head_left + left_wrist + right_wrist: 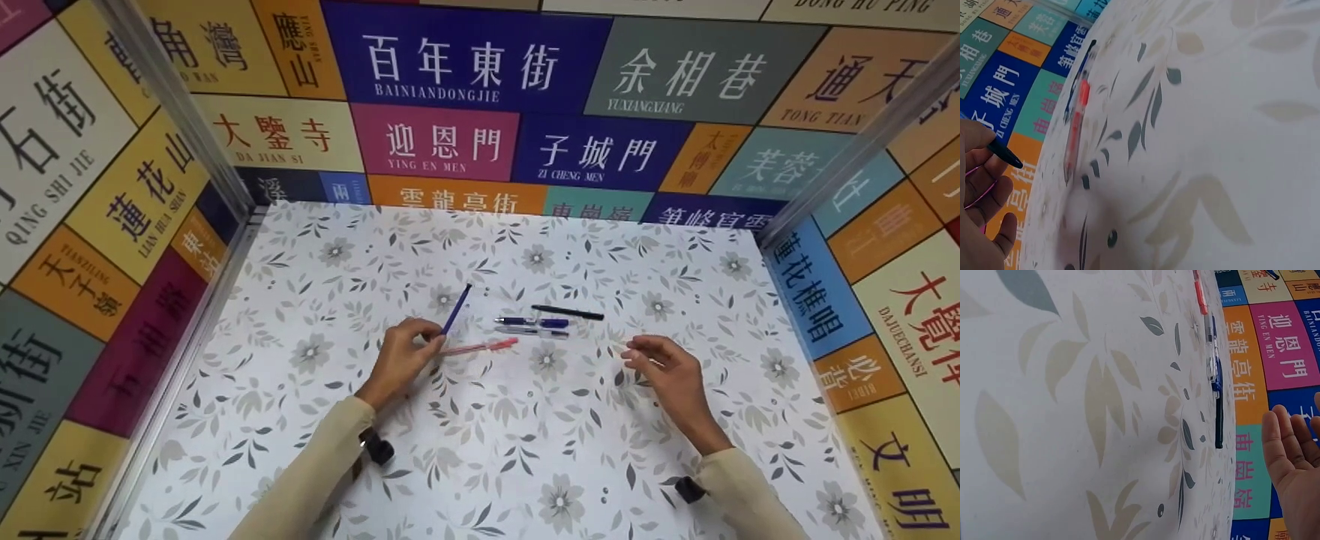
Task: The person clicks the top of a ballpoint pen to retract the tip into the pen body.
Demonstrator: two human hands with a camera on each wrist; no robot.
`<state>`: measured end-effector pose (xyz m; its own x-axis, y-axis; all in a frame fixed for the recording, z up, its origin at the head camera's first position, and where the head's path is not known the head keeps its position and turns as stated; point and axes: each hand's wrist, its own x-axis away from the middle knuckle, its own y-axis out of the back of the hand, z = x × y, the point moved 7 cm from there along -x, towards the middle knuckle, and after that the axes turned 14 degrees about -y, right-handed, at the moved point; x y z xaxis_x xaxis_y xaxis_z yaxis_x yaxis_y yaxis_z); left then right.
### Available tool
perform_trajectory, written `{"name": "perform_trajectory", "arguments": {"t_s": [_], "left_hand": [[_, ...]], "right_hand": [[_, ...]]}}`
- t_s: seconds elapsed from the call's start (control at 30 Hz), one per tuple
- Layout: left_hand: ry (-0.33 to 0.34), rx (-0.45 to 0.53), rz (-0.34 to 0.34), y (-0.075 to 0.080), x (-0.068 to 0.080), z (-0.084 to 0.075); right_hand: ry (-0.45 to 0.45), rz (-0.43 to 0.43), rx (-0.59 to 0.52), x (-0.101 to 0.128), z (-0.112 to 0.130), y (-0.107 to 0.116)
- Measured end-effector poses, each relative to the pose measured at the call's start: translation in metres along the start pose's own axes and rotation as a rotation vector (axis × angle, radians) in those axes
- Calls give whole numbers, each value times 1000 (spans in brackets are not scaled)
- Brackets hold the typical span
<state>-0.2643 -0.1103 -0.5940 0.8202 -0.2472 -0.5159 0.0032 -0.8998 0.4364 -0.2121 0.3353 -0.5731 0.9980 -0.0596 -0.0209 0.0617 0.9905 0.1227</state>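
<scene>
My left hand (403, 356) pinches a slim blue pen (457, 308) between thumb and fingers, its dark end pointing up and away. In the left wrist view, the pen's dark end (1006, 153) sticks out past the fingertips. Just right of that hand lies a red pen (491, 346) with a clear barrel. Farther right are a clear pen with blue parts (534, 322), a clear pen with grey parts (529, 331) close beside it, and a black pen (568, 311). My right hand (671, 371) hovers right of the pens with loosely bent fingers, holding nothing.
A white tabletop (465, 465) with a grey leaf and flower print spreads under both hands. Panels with coloured sign-like blocks (435, 142) stand along its back and both sides. Each wrist wears a small black camera, including the left one (377, 448).
</scene>
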Motion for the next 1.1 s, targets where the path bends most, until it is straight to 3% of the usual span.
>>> {"name": "perform_trajectory", "arguments": {"t_s": [0.23, 0.57, 1.1], "left_hand": [[-31, -51, -13, 12, 1, 14], [-4, -193, 15, 23, 2, 33], [51, -256, 75, 26, 3, 61]], "right_hand": [[4, -18, -11, 0, -3, 6], [-23, -37, 20, 2, -5, 9], [-78, -54, 43, 5, -7, 8]]}}
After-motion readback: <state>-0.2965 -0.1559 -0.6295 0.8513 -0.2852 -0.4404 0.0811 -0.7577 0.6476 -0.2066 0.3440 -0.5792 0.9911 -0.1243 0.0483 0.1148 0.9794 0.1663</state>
